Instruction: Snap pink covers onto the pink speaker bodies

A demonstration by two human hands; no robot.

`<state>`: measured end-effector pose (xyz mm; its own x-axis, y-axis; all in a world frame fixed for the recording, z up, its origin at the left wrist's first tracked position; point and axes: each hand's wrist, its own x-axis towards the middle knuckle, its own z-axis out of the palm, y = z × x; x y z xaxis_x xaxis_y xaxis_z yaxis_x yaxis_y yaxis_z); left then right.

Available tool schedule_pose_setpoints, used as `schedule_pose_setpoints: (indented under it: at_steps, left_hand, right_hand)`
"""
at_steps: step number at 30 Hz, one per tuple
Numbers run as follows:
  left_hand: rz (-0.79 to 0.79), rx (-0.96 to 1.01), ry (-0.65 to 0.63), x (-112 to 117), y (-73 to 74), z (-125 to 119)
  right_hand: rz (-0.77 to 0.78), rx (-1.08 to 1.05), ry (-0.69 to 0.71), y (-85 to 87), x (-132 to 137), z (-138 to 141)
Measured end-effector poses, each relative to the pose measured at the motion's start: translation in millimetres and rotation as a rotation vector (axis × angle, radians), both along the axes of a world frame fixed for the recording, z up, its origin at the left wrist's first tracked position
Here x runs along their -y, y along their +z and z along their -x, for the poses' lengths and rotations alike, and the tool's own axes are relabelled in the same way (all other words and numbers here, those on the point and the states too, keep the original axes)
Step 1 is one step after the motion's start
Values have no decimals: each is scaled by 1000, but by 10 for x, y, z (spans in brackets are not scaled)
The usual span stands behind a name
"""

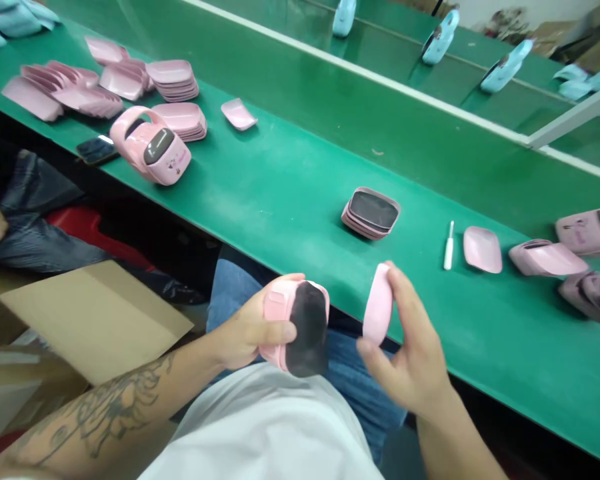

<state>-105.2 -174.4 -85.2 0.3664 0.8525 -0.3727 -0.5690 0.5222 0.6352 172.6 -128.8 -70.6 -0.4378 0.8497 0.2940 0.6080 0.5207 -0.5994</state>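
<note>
Green worktop [280,187] ahead; your left hand [247,333] curls round a pink plastic housing with a black face [307,333]; your half-open right hand [415,363] pinches a curved pink plastic panel [379,305], both near the edge.

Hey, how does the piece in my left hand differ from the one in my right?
The left piece shows a large dark face; the right piece shows only plain pink. The left piece looks bulkier; the right piece looks slimmer from this angle. Both have pink surfaces.
</note>
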Motion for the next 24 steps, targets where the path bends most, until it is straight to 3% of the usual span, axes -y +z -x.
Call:
schedule_pose_setpoints:
  at_steps: [3, 6, 8, 10, 13, 16, 24]
  left_hand:
    - [-79, -95, 86, -175, 74, 30]
    - [-119, -204, 188, -363, 84, 12]
    - [-131, -216, 199, -456, 79, -26]
    - [-127, -201, 202, -506, 78, -69]
    - [-97, -193, 216, -512, 82, -123]
    - [-61, -207, 222, -482, 79, -152]
    - [-63, -183, 255, -463, 37, -109]
  right_hand:
    - [-82, 185, -201, -105, -342, -237]
    - [-95, 264, -156, -204, -514, -358]
    - [-98, 200, -94, -236, -521, -342]
    - [-13, 1, -138, -235, -509, -281]
    - [263, -277, -416, -212, -563, -174]
    - [385, -275, -586, -234, -674, -87]
    - [232, -24, -613, -331, -690, -22]
